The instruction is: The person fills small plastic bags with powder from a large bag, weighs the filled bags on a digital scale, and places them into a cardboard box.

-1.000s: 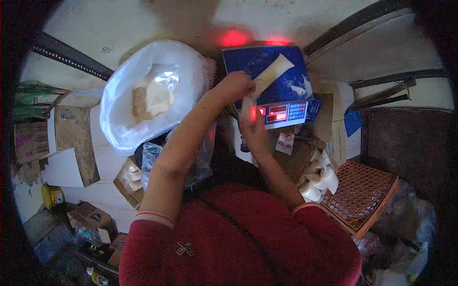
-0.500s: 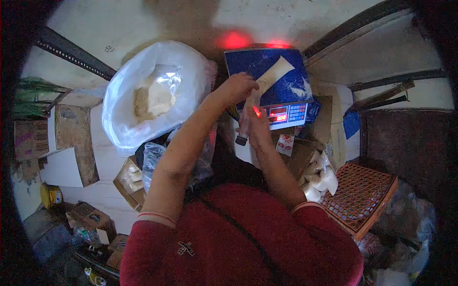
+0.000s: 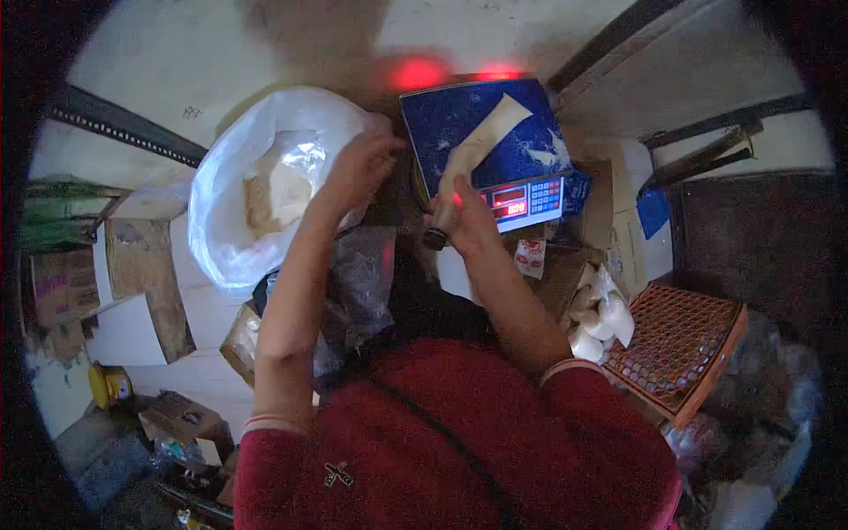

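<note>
The right hand, just right of the frame's centre, has its fingers curled round the lower part of a pale tube; the tube slants from mid-frame toward the upper right, bent a little above the grip, its dark end pointing down and left; its wide, flat end lies across the blue platform of a scale, though I can't tell whether it presses on it.

The left hand, upper middle, is raised with loosely bent fingers at the right-hand side of a big white plastic bag; the fingers are blurred, so I can't say whether they pinch anything; inside that bag, upper left, sits a pale powder.

White powder is smeared over the platform's right part; the scale's red display glows just beside the right hand, some of that red falling on the thumb; at lower right, white filled packets lie next to an orange-brown crate.
</note>
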### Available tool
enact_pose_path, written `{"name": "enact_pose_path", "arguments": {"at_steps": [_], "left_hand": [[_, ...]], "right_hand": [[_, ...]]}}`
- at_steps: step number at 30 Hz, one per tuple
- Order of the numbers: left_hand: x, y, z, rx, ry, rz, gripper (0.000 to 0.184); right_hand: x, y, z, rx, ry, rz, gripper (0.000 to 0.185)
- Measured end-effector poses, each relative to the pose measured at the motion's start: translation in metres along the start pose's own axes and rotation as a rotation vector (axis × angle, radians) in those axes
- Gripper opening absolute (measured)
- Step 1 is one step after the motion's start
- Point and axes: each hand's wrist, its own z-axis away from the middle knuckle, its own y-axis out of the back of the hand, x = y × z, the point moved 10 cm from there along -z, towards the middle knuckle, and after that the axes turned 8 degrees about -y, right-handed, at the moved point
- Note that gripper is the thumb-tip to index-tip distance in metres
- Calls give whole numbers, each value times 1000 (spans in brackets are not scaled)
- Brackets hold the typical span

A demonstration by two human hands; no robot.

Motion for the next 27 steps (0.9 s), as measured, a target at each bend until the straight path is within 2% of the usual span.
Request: {"name": "enact_pose_path", "arguments": {"at_steps": [3, 7, 12, 21, 27], "left_hand": [[-7, 33, 31, 27, 132, -31, 24], [-4, 66, 60, 50, 264, 0, 22], [1, 89, 95, 89, 438, 3, 24], [26, 108, 122, 164, 518, 97, 22], [17, 126, 162, 150, 575, -9, 22]], "right_hand": [[6, 11, -6, 116, 1, 135, 42], [17, 15, -1, 94, 88, 113, 45], [22, 21, 5, 156, 69, 142, 48], [9, 14, 1, 71, 73, 72, 43], [11, 5, 11, 74, 24, 40, 39]]}}
